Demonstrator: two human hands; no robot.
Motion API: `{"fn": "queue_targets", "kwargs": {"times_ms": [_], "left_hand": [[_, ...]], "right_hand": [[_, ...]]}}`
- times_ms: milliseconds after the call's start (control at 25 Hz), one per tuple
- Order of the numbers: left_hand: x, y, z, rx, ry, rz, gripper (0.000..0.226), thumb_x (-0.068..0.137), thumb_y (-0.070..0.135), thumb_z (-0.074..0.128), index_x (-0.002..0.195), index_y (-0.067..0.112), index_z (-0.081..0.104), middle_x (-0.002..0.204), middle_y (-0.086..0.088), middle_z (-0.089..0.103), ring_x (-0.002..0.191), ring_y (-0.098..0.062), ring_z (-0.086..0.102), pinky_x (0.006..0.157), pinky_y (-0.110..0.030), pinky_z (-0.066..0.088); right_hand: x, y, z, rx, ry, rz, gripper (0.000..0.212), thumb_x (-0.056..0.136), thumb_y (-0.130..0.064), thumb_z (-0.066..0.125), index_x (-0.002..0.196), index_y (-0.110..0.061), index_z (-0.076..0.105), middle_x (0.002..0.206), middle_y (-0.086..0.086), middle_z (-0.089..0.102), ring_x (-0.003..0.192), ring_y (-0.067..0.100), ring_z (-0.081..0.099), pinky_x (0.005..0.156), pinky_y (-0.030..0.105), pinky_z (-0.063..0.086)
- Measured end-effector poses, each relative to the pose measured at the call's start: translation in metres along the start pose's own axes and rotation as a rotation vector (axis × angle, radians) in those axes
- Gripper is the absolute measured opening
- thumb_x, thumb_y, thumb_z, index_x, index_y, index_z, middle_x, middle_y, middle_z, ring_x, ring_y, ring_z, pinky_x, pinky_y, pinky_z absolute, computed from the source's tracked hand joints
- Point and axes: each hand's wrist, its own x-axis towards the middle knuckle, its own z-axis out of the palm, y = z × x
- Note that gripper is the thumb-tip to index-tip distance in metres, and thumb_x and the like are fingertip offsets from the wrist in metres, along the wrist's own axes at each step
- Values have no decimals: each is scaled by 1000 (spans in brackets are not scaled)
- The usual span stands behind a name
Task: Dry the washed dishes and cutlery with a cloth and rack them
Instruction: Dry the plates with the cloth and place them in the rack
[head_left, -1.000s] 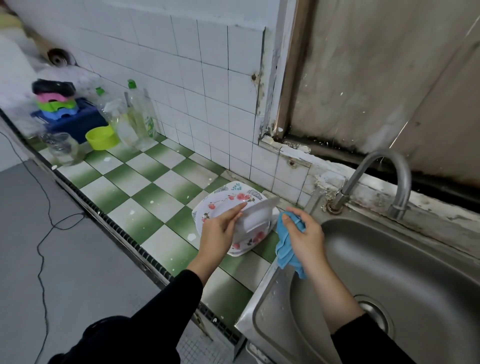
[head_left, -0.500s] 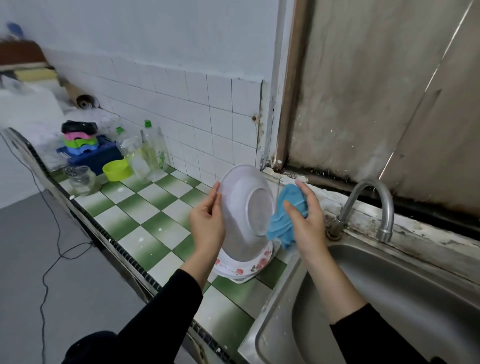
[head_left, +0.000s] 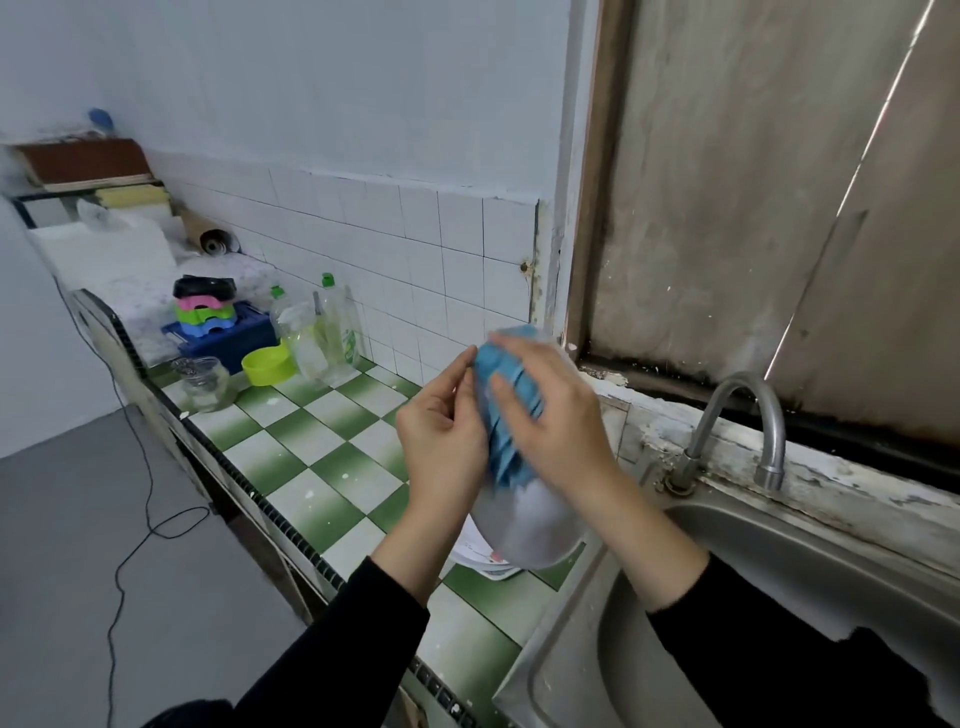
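Observation:
I hold a white plate (head_left: 527, 525) upright and tilted above the counter, blurred by motion. My left hand (head_left: 441, 447) grips its left rim, fingers curled round the edge. My right hand (head_left: 558, 431) presses a blue cloth (head_left: 506, 415) flat against the plate's face with fairly straight fingers; the cloth covers the plate's upper half. Below the raised plate, a stack of floral plates (head_left: 483, 564) sits on the green-and-white tiled counter (head_left: 322, 447), mostly hidden by the plate and my arms.
A steel sink (head_left: 779, 597) with a curved tap (head_left: 737, 431) lies to the right. At the counter's far left stand soap bottles (head_left: 337, 332), a lime bowl (head_left: 267, 366), a glass jar (head_left: 205, 382) and a blue rack (head_left: 228, 332) with coloured items. A cable (head_left: 140, 519) trails on the grey floor.
The plate was lifted off the stack and turned upright. My right hand moved the cloth from beside the plate onto its face, and both hands have risen.

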Motion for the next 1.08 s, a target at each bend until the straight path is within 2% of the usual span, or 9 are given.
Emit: {"fn": "queue_targets", "kwargs": {"times_ms": [80,200,240,440,560,640,800,960,1080], "left_hand": [[-8,5,-4,-26,30,16,31,96,-1,50,110,23,64,100,7,70,91,1,67,84,-16,50],[-25,15,-5,-11,34,37,30,97,2,51,113,24,63,103,6,70,92,2,66,84,-13,50],[-28,18,-4,-11,44,41,30,97,3,51,114,25,63,104,4,70,92,2,66,84,-13,50],[-14,29,-10,-96,164,26,26,97,2,51,115,18,62,89,18,71,78,14,62,74,-5,45],[-26,28,-8,-131,126,-51,24,97,6,54,110,22,65,75,23,71,72,8,64,68,-8,48],[-33,25,-2,-167,148,-103,22,96,8,56,108,22,67,77,18,72,72,2,66,69,-12,51],[-24,26,-5,-229,219,-93,21,96,6,56,106,20,67,78,20,72,75,4,66,70,-11,51],[-36,23,-2,-218,156,-115,22,96,9,56,103,24,70,97,7,73,86,-6,66,79,-16,53],[-38,29,4,-209,152,-78,22,95,8,56,104,24,69,89,14,73,79,1,66,75,-13,51]], "right_hand": [[-5,-1,-5,-60,-32,-171,40,88,-30,51,122,-13,65,124,4,64,118,17,56,110,27,35],[27,10,-32,105,123,303,32,90,-22,54,117,-12,67,125,7,61,118,22,56,96,20,38],[27,6,-35,118,140,339,30,92,-18,55,120,-13,65,126,7,61,117,22,57,93,18,39],[-38,-11,-21,-20,2,-261,40,93,-19,49,130,-6,57,142,6,49,134,13,45,115,30,31],[-20,6,-44,104,148,203,38,97,-17,50,134,-11,53,149,-1,40,121,-8,43,96,5,39],[-14,2,-50,109,102,323,42,99,-21,51,140,-18,47,151,-7,35,123,-1,43,90,0,38],[-59,-3,-49,93,-101,-99,46,95,-35,50,140,-31,43,149,-15,38,140,6,35,114,22,31],[-43,23,-66,139,118,267,41,94,-43,51,134,-46,42,150,-20,31,141,6,31,116,39,32],[-54,3,-54,114,55,111,45,98,-49,41,142,-51,30,152,-19,32,143,10,31,115,35,32]]}}
